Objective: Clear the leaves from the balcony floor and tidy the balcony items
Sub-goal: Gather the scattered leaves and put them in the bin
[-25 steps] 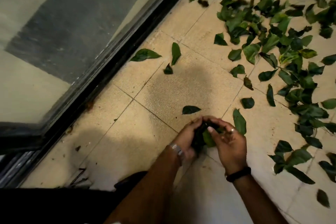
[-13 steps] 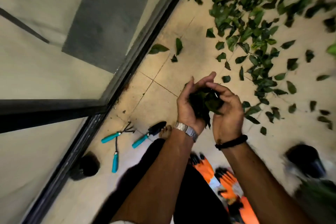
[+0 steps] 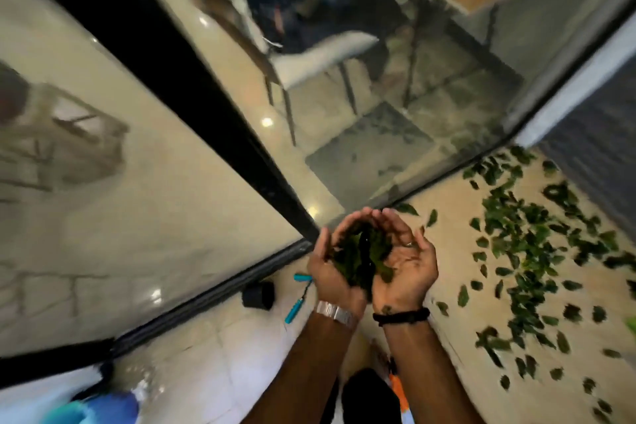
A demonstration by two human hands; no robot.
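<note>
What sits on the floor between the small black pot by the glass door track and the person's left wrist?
In the head view, teal-handled garden tools lie on the tiles between the black pot and the left hand. Motion blur hides their exact number.

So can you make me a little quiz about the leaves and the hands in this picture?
1. True or false: the left hand and right hand are cupped together around a bunch of leaves.
2. Where do most of the loose leaves lie: A) left of the hands, B) right of the hands, C) inside the black pot?
3. Fill in: the tool handles on the floor by the glass door are coloured ____.

Key: 1 true; 2 B; 3 teal.
</note>
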